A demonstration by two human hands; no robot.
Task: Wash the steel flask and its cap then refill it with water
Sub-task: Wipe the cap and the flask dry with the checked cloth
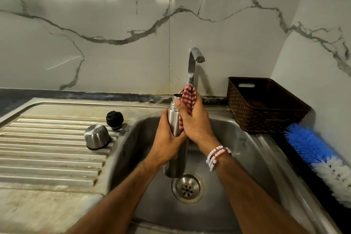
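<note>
Head camera, as I read it from my station: nearest to me the two forearms reach in over the sink basin (pixel 247 159), and below them sits the round drain strainer (pixel 188 188); the steel flask (pixel 174 166) stands nearly upright in the air above the basin, its base just over the strainer's near-left edge and its open mouth uppermost; my left hand (pixel 167 138) has its fingers curled round the flask's middle; my right hand (pixel 197 121), a beaded bracelet (pixel 217 156) on its wrist, grips a red-and-white checked cloth (pixel 188 94) against the flask's upper body, with the thumb lying up along the neck; I cannot tell how far the cloth wraps round the back; to the left, on the ribbed drainboard (pixel 47 150), the steel cup cap (pixel 97 137) rests mouth down, and just beyond it, near but apart, stands the black stopper (pixel 114 119); to the right a blue-and-white bottle brush (pixel 319 157) lies along the counter edge, with a brown woven basket (pixel 239 108) behind it in the corner; farther back the chrome tap (pixel 193 62) rises behind the cloth, its spout above and to the right of the flask's mouth; behind everything is the veined marble wall (pixel 95 24).
</note>
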